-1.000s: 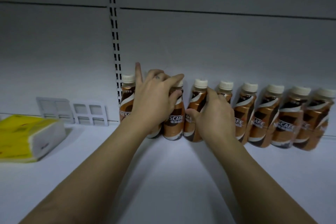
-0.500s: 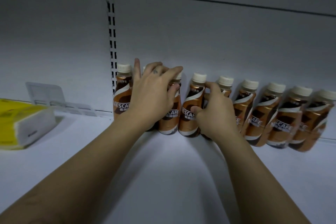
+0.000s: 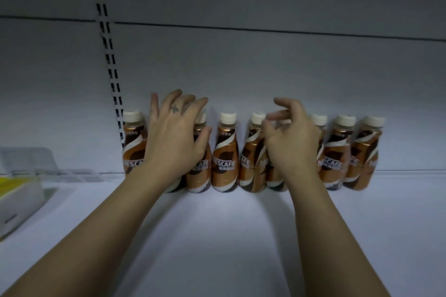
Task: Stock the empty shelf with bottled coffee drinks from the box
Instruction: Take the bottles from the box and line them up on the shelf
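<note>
Several brown coffee bottles with white caps stand in a row against the back wall of the white shelf (image 3: 229, 236); one of them (image 3: 225, 152) shows fully between my hands. My left hand (image 3: 173, 137) hovers with fingers spread in front of the second and third bottles from the left, and I cannot tell whether it touches them. My right hand (image 3: 292, 140) is raised before the middle bottles, its fingers loosely curled around nothing. The leftmost bottle (image 3: 132, 144) and the rightmost bottle (image 3: 364, 152) stand uncovered. The box is out of sight.
A yellow and white pack (image 3: 17, 198) lies on the shelf at the far left. Behind it a clear plastic divider (image 3: 31, 161) leans on the back wall. A slotted upright (image 3: 108, 55) runs up the wall beside the leftmost bottle.
Both hands have come off the bottles they were gripping, and their fingers have opened. The right hand has lifted and shifted right. The bottles now stand closer together.
</note>
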`<state>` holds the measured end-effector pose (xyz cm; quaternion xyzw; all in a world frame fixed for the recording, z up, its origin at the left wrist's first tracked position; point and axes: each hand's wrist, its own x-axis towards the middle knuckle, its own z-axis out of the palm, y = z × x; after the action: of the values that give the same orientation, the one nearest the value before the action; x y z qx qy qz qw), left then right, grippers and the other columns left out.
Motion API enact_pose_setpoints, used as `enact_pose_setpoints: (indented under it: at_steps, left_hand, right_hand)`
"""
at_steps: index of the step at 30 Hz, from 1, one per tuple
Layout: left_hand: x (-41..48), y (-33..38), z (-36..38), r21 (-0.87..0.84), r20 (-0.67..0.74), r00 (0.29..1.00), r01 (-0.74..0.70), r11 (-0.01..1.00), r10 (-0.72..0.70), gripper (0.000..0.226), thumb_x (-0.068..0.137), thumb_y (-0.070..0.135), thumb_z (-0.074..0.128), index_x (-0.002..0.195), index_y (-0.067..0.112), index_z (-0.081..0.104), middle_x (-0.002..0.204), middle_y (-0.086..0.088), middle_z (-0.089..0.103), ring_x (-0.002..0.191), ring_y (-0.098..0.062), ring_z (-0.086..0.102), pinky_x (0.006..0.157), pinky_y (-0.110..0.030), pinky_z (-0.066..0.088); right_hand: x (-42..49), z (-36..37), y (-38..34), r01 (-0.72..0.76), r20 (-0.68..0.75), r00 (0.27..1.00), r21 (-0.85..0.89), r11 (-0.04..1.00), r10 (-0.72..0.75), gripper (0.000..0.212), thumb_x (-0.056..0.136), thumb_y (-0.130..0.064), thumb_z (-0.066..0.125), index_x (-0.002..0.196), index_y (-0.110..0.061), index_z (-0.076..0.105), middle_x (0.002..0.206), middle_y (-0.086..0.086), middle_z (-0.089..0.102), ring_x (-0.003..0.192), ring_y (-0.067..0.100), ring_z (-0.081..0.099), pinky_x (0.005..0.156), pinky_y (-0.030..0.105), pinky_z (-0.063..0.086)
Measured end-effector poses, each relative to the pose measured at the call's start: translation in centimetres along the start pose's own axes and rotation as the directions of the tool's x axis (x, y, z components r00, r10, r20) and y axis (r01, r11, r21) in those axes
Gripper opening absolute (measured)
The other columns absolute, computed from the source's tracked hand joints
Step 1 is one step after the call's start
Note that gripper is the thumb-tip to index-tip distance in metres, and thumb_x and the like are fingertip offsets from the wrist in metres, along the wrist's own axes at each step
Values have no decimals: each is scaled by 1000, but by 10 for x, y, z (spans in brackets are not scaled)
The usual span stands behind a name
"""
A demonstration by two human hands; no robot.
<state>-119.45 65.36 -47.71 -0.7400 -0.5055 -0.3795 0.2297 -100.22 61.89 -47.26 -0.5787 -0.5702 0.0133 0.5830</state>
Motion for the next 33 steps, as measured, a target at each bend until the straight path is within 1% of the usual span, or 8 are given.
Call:
enact_pose_setpoints:
  at_steps: [4, 6, 9, 13, 21, 26, 29, 33]
  left_hand:
    - [31, 26, -11, -151, 99, 992, -69, 986, 84, 49, 91, 36, 57, 139, 29, 46, 139, -1, 51, 135, -22, 36, 118, -46, 14]
    - [45, 42, -12, -226, 219, 964, -101, 969, 152, 52, 92, 38, 56, 141, 33, 42, 142, 0, 48, 132, -20, 37, 115, -43, 22]
    - [56, 62, -2, -126, 291, 931, -192, 973, 221, 51, 94, 40, 52, 143, 37, 38, 141, 3, 49, 132, -20, 40, 115, -48, 14]
    - [64, 71, 13, -57, 333, 897, -288, 956, 290, 40, 97, 35, 48, 137, 39, 46, 129, 5, 57, 122, -20, 47, 108, -45, 19]
    - [62, 61, 24, -144, 329, 903, -243, 959, 278, 34, 98, 33, 45, 131, 39, 47, 118, 3, 54, 113, -20, 47, 100, -42, 24]
    - [65, 60, 23, -183, 329, 897, -245, 952, 294, 30, 97, 37, 46, 127, 35, 52, 115, 7, 63, 113, -19, 50, 101, -43, 22]
    - [66, 59, 20, -241, 337, 904, -188, 952, 263, 31, 95, 45, 47, 122, 32, 56, 110, 7, 64, 109, -18, 51, 103, -43, 21]
    - [67, 62, 24, -241, 307, 924, -155, 958, 227, 33, 90, 53, 52, 112, 30, 60, 103, 7, 65, 104, -17, 53, 101, -43, 24]
  right_hand:
    - [4, -1, 15, -65, 61, 996, -67, 996, 69, 35, 89, -23, 66, 123, -21, 59, 93, -13, 65, 89, 8, 63, 84, 32, 54]
    - [7, -4, 18, -72, -24, 997, -74, 995, 71, 30, 89, -22, 64, 119, -24, 61, 84, -17, 60, 88, 10, 63, 84, 35, 53]
    - [12, -11, 23, -94, -129, 988, -96, 991, 82, 28, 90, -22, 63, 117, -26, 60, 89, -13, 62, 86, 14, 63, 79, 38, 55]
    - [16, -11, 31, -46, -93, 995, -142, 989, 33, 27, 90, -27, 64, 117, -24, 62, 98, -7, 62, 89, 13, 60, 81, 35, 53]
    - [19, -14, 41, -22, 76, 996, -171, 985, 36, 45, 97, -29, 53, 141, -27, 45, 138, -3, 53, 124, 16, 51, 101, 33, 41]
    - [24, -15, 44, -50, 80, 995, -94, 994, 58, 41, 99, -25, 49, 140, -23, 48, 123, 6, 65, 95, 17, 60, 94, 43, 52]
    - [30, -17, 40, -45, 94, 994, -139, 989, 58, 36, 96, -25, 55, 132, -21, 56, 121, 1, 65, 100, 13, 61, 87, 27, 49]
    - [46, -27, 35, -35, 198, 976, -270, 962, 91, 37, 91, -33, 62, 126, -20, 60, 116, 0, 65, 102, 17, 61, 87, 32, 50]
